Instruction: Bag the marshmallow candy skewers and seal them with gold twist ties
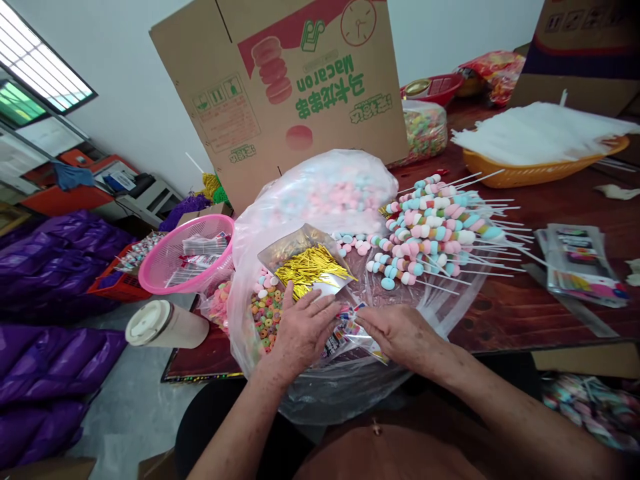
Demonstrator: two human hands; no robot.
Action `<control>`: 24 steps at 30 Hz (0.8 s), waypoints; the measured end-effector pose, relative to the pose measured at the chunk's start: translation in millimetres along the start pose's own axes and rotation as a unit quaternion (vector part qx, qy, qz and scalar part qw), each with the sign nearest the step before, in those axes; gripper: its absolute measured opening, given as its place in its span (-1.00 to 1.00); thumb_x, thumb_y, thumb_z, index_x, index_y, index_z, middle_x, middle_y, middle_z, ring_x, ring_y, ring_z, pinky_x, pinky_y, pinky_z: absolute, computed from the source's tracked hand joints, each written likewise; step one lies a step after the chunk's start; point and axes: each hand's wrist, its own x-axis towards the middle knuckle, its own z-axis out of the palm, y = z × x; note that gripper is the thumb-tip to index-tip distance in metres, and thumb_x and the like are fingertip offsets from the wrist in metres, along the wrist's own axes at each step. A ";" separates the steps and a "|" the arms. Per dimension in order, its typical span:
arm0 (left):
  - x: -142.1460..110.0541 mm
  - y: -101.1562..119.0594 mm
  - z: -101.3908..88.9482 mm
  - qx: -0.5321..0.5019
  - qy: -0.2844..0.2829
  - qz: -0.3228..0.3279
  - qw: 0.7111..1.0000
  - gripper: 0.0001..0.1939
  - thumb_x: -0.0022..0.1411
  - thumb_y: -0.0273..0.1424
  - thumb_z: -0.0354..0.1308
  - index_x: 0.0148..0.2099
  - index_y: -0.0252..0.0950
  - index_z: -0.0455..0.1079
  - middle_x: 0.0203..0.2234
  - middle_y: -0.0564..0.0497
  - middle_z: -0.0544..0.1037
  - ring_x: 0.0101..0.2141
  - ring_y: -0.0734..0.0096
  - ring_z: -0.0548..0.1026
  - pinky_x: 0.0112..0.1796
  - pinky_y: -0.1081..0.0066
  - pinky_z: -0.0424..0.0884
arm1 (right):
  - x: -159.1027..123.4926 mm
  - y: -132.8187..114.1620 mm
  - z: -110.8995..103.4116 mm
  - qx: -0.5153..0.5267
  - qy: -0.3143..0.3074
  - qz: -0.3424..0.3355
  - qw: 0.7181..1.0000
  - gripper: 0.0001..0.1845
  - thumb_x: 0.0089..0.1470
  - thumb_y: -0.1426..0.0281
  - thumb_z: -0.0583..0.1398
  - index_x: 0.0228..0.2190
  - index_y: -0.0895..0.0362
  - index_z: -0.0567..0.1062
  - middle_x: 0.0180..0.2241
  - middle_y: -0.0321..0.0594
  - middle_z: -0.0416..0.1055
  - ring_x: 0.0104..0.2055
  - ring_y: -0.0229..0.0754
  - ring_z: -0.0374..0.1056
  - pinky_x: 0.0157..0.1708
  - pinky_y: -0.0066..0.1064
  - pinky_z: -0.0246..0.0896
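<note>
A clear printed plastic bag [343,337] lies in front of me on crinkled clear film. My right hand [400,333] is closed, its thumb and fingertips pinching the bag's right side. Resting over the bag's left side, my left hand [304,328] has its fingers stretched out and slightly apart. Just beyond those fingers, gold twist ties [315,267] fill an opened clear pouch. Ring-shaped candies [267,313] in several colours lie left of my left hand. Past my right hand is a pile of candy skewers [435,233], pink, blue and white, on white sticks.
A large plastic sack [320,180] of pastel candies stands before a cardboard box [290,80]. Leftward are a pink basket [150,267] and a lidded cup [175,325] at the table edge. Rightward lie printed bags [583,263] and an orange basket [500,173] heaped with white items.
</note>
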 end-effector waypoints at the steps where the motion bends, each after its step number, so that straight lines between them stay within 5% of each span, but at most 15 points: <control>1: 1.3 1.3 2.6 -0.003 -0.015 0.012 1.000 -0.74 -0.05 -0.46 0.26 -0.25 -0.08 0.51 -0.23 -0.05 0.58 -0.03 0.09 0.40 0.15 -0.01 -0.32 | 1.2 2.3 -3.6 -0.008 -0.013 -0.017 1.000 -0.66 0.19 0.37 -0.05 -0.49 0.14 0.44 -0.58 -0.25 0.43 -0.54 -0.29 0.26 -0.55 -0.45 -0.19; 6: -5.2 4.5 29.8 0.120 0.004 0.137 0.983 -0.79 0.14 -0.51 0.04 -0.22 -0.21 0.45 -0.32 -0.02 0.59 -0.23 0.30 0.50 0.15 -0.03 -0.18 | 7.0 4.5 -16.5 -0.064 -0.096 -0.021 0.993 -0.73 0.15 0.41 -0.01 -0.46 0.14 0.45 -0.58 -0.23 0.42 -0.55 -0.27 0.24 -0.56 -0.42 -0.27; 11: -9.2 0.6 50.6 0.138 0.082 0.111 0.981 -0.83 0.19 -0.47 0.00 -0.27 -0.26 0.42 -0.43 0.01 0.59 -0.38 0.39 0.53 0.10 0.06 0.08 | 14.5 2.6 -20.4 -0.074 -0.110 0.007 0.991 -0.74 0.15 0.40 0.00 -0.41 0.15 0.46 -0.52 -0.19 0.45 -0.50 -0.24 0.26 -0.55 -0.42 -0.28; 14: -3.6 -1.5 36.7 0.076 0.036 0.047 0.995 -0.77 0.24 -0.38 -0.04 -0.17 -0.25 0.42 -0.35 -0.02 0.59 -0.32 0.35 0.53 0.02 0.13 0.24 | 17.6 7.8 -24.5 -0.025 -0.103 -0.020 0.994 -0.69 0.18 0.36 -0.02 -0.46 0.15 0.46 -0.54 -0.22 0.40 -0.52 -0.28 0.21 -0.55 -0.45 -0.24; 17: 3.2 -0.1 2.7 0.020 -0.037 -0.031 0.999 -0.58 0.22 -0.28 -0.01 0.12 -0.26 0.23 -0.05 -0.13 0.47 -0.08 0.25 0.44 -0.08 0.25 0.34 | 18.7 17.0 -30.5 0.048 -0.082 -0.050 0.994 -0.65 0.19 0.33 -0.03 -0.50 0.15 0.44 -0.58 -0.28 0.33 -0.54 -0.32 0.16 -0.54 -0.48 -0.19; 20: 3.3 5.2 -22.5 0.065 -0.151 -0.035 0.986 -0.56 0.15 -0.23 0.10 0.07 -0.22 0.32 -0.09 -0.08 0.50 -0.08 0.19 0.43 -0.09 0.31 0.31 | 19.6 24.3 -35.3 0.111 -0.064 -0.078 0.989 -0.64 0.18 0.31 -0.04 -0.52 0.15 0.42 -0.61 -0.32 0.27 -0.56 -0.34 0.11 -0.54 -0.51 -0.16; 24: -5.5 10.7 -11.3 0.010 -0.191 -0.040 0.981 -0.63 0.26 -0.25 -0.07 0.05 -0.18 0.35 -0.22 0.02 0.54 -0.22 0.31 0.46 -0.18 0.41 0.31 | 23.4 24.6 -40.0 0.117 -0.063 -0.085 0.987 -0.62 0.17 0.29 -0.04 -0.57 0.16 0.39 -0.65 -0.35 0.21 -0.58 -0.34 0.07 -0.55 -0.51 -0.15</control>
